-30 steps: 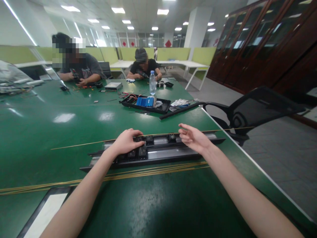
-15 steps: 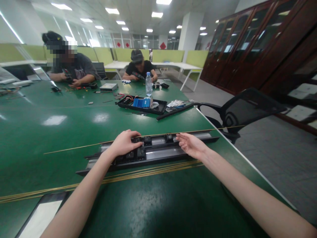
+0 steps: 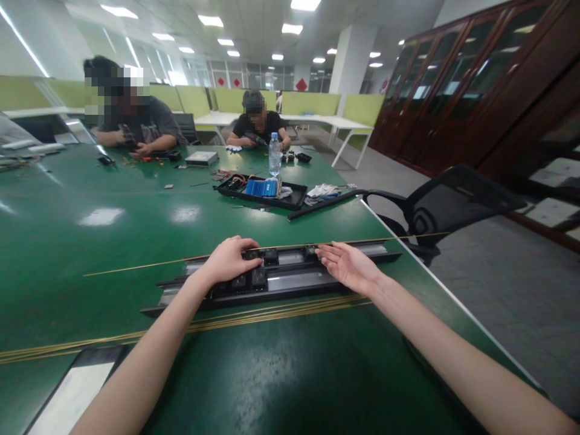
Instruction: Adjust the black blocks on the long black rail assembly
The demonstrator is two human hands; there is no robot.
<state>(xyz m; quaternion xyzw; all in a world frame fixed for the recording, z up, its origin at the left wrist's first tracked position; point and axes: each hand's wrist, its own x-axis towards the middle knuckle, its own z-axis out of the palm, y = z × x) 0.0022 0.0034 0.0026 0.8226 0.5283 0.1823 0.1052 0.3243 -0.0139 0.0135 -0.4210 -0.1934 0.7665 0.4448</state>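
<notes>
Two long black rails with pale inner channels lie side by side on the green table; the nearer rail (image 3: 299,281) holds black blocks (image 3: 258,277) near its left half. My left hand (image 3: 232,258) is closed at the far rail, thumb and fingers around a black block and the thin golden rod (image 3: 136,266) along its back edge. My right hand (image 3: 347,264), palm turned up and fingers apart, is beside another black block (image 3: 310,252) in the far rail. Several golden rods (image 3: 272,312) lie in front of the rails.
A black tray (image 3: 296,196) with a blue item stands behind the rails, near a bottle (image 3: 274,156) and gloves (image 3: 322,193). A flat device (image 3: 75,393) lies front left. A chair (image 3: 457,199) is at the right edge. Two people sit across the table.
My right hand has opened its fingers more and shifted slightly left, towards the block in the far rail. My left hand keeps its place.
</notes>
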